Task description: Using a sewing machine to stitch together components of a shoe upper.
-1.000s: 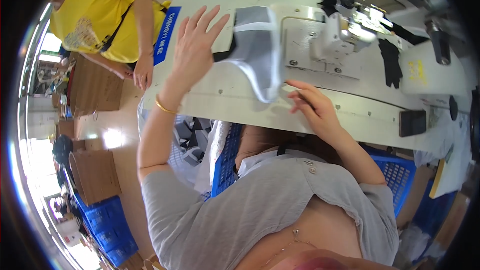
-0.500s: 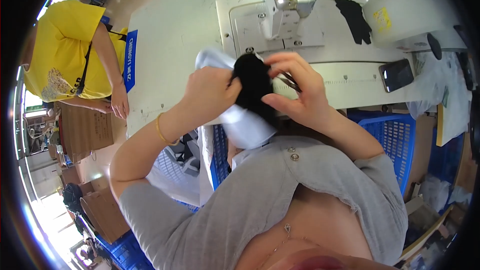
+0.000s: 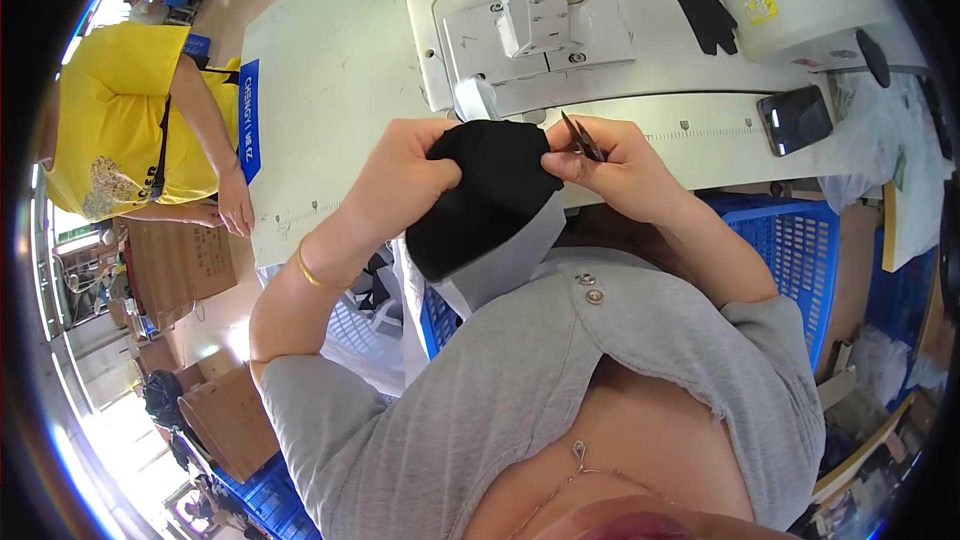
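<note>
A black fabric piece [image 3: 485, 185] with a light grey section [image 3: 515, 255] along its lower side is spread between my hands, over the table's near edge. My left hand [image 3: 400, 175] is closed on its left upper part, the thumb lying on the black side. At the upper right corner, my right hand [image 3: 625, 165] pinches the cloth between thumb and fingertips. That same hand carries small dark thread snips [image 3: 582, 140], blades pointing up and away from me. Just beyond the cloth stands the sewing machine head [image 3: 540, 15].
A black glove-shaped piece [image 3: 700, 5] lies right of the machine, and a phone [image 3: 795, 120] rests near the table's right end. Blue baskets [image 3: 785, 250] stand below the edge. Someone in a yellow shirt [image 3: 120, 110] is at the table's left end.
The cloth has come from a blurred, bunched position to a spread one, its black side now widely facing up. My left hand has shifted slightly left; the snips now point upward.
</note>
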`<state>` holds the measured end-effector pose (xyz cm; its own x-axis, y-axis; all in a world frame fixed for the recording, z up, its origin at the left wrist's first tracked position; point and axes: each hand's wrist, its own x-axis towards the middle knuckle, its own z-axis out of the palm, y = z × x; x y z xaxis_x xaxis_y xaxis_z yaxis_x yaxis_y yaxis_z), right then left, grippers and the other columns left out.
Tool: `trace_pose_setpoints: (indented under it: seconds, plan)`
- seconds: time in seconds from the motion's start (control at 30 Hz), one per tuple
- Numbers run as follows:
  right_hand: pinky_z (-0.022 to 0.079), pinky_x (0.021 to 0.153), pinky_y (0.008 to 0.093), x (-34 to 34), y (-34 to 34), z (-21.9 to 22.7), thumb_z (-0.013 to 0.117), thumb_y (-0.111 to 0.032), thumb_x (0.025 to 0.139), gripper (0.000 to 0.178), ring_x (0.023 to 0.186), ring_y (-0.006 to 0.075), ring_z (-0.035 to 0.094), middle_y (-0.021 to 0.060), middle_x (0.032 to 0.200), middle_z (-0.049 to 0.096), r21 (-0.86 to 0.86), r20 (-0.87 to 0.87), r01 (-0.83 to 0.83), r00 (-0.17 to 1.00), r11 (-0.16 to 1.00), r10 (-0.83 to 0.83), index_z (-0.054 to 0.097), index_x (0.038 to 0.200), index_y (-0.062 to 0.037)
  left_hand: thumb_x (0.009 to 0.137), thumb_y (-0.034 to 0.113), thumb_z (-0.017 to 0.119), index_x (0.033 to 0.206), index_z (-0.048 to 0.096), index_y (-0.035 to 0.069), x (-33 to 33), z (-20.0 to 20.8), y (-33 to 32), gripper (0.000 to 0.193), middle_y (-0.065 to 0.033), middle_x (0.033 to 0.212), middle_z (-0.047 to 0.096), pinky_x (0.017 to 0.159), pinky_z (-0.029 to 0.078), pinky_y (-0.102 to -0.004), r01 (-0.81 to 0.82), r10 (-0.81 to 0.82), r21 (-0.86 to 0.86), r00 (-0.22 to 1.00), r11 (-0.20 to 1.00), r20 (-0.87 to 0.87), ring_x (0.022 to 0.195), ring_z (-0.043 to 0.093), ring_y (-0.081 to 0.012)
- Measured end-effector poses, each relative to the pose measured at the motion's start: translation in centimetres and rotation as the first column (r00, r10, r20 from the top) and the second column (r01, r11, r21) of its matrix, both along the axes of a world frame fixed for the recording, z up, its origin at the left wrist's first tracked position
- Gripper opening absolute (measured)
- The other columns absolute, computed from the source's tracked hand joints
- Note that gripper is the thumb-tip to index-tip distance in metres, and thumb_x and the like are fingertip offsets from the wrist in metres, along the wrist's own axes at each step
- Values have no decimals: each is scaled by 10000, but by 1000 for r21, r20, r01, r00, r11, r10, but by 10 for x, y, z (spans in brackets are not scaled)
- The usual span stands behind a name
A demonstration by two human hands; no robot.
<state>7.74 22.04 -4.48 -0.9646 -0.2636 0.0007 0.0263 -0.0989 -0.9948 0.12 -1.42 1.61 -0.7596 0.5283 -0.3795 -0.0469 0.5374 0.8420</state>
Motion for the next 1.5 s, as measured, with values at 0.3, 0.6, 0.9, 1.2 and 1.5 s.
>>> trace_pose_setpoints:
  seconds: [0.3, 0.6, 0.9, 1.2, 1.5]
  plan:
    - [461, 692, 263, -10, -5, 10, 666, -139, 881, 162, 767, 89, 564, 21, 773, 588, -50, 56, 16, 998, 999, -13, 586, 897, 2, 915, 230, 665, 919, 633, 4, -1, 9, 38, 229, -5, 734, 615, 657, 448, -244, 155, -155, -27, 939, 988, -306, 710, 535, -69]
    - [514, 751, 323, -27, 64, -39, 655, -45, 767, 156, 827, 252, 652, 121, 869, 671, 412, -431, 435, 867, 800, -250, 652, 922, -28, 994, 180, 555, 933, 596, 28, -39, -26, 21, 169, 32, 796, 561, 680, 413, -204, -233, 339, 324, 883, 917, -325, 747, 489, -35]
    - [524, 773, 428, -121, 187, -40, 626, -122, 843, 143, 989, 302, 604, 102, 1019, 622, 707, -707, 699, 692, -111, -145, 605, 960, -44, 890, 79, 684, 874, 640, -7, -8, -4, 37, 97, 33, 747, 603, 629, 428, -189, -61, 50, 265, 998, 962, 47, 680, 538, -43]
    - [521, 775, 438, -118, 175, -36, 654, -187, 862, 173, 966, 310, 611, 93, 1025, 619, 786, -595, 616, 726, -60, -344, 609, 961, -52, 942, 78, 628, 957, 648, -25, -3, -24, 41, 107, -10, 854, 645, 720, 452, -196, -346, 486, 537, 862, 770, -141, 777, 557, -59]
    - [515, 769, 455, -115, 173, -44, 702, -205, 825, 201, 903, 333, 631, 120, 923, 630, 679, -725, 721, 628, -138, -283, 641, 937, -50, 942, 82, 625, 951, 649, -21, 9, -35, 44, 106, -3, 844, 637, 749, 454, -209, -342, 453, 475, 881, 811, -139, 795, 554, -63]
